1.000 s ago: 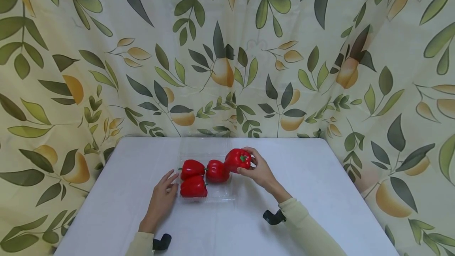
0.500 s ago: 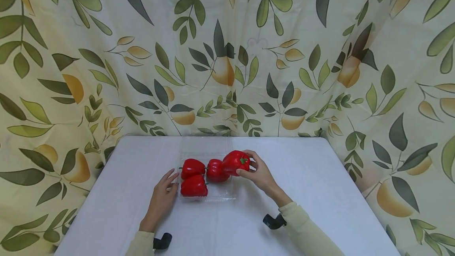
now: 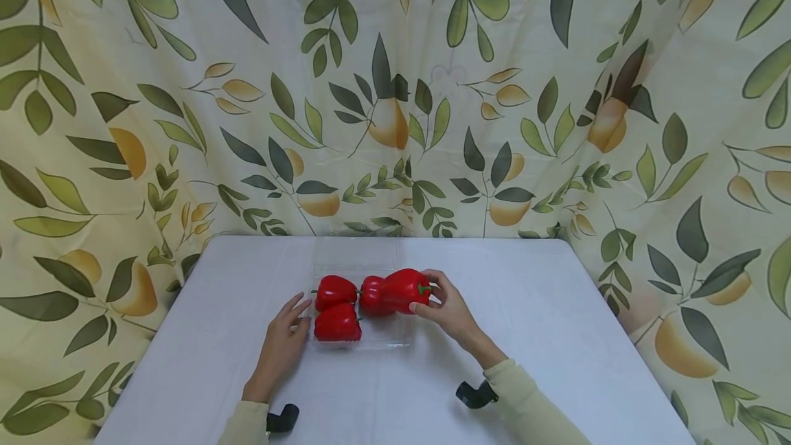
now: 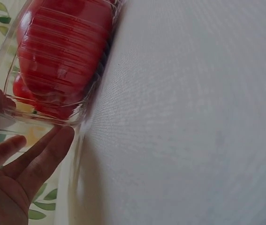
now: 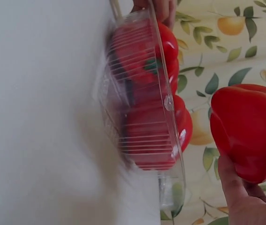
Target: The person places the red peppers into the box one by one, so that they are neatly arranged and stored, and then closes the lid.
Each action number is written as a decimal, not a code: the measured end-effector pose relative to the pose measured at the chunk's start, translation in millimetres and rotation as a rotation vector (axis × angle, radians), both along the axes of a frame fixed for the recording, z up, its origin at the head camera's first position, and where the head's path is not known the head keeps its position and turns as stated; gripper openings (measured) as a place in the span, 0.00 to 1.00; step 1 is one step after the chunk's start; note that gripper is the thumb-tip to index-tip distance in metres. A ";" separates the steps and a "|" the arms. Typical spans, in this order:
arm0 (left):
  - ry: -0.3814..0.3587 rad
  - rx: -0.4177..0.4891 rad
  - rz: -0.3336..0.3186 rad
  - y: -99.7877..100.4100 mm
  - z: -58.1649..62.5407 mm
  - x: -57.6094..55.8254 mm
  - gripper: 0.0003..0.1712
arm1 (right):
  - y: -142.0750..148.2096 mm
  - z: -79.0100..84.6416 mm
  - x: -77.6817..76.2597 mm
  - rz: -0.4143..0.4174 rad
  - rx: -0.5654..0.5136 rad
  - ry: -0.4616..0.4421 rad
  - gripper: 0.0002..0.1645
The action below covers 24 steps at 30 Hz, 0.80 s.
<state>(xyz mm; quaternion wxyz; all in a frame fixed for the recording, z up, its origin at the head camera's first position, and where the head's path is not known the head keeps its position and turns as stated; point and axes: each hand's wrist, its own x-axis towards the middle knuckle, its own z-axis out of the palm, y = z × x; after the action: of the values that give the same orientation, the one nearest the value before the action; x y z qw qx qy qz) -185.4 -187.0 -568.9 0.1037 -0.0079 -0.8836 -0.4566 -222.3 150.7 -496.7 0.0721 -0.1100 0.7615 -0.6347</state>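
A clear plastic clamshell box (image 3: 386, 346) lies with its lid folded back, holding three red bell peppers: one at back left (image 3: 336, 292), one at front left (image 3: 337, 323) and one toward the right (image 3: 371, 294). My right hand (image 3: 456, 314) grips a fourth red bell pepper (image 3: 403, 290) by its stem end, thumb in front and fingers behind. This pepper is raised above the box's right part and partly covers the pepper there. Along the box's left side rests my left hand (image 3: 284, 342). In the left wrist view its extended fingers (image 4: 60, 143) meet the box's end wall.
A white-covered table (image 3: 513, 280) carries the box near its back edge. The clear lid (image 3: 358, 250) lies flat behind the box. A leaf-and-fruit patterned curtain (image 3: 395, 88) hangs behind and at both sides. Black cameras (image 3: 476, 395) sit on both wrists.
My right hand has brought the held pepper slightly left and toward me, over the box, turning its stem more to the right. The left hand and the other peppers stay put.
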 end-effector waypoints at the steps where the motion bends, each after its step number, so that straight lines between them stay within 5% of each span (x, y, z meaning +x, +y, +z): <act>1: 0.001 0.000 0.001 0.2 -0.1 0.1 0.24 | -0.5 -0.8 0.4 0.008 -0.002 0.002 0.47; 15: -0.008 0.003 0.006 1.6 0.8 0.0 0.24 | -5.5 -6.4 4.3 0.017 0.083 0.095 0.45; 24: -0.005 0.000 0.005 1.4 0.7 0.4 0.24 | -12.1 -12.6 3.8 0.041 0.085 0.078 0.44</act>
<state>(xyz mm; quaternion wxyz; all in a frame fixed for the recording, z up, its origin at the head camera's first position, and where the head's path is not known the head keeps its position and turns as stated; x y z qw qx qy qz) -185.0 -185.6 -568.2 0.1026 -0.0046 -0.8839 -0.4563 -218.5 138.6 -509.3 0.0600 -0.1473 0.7875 -0.5955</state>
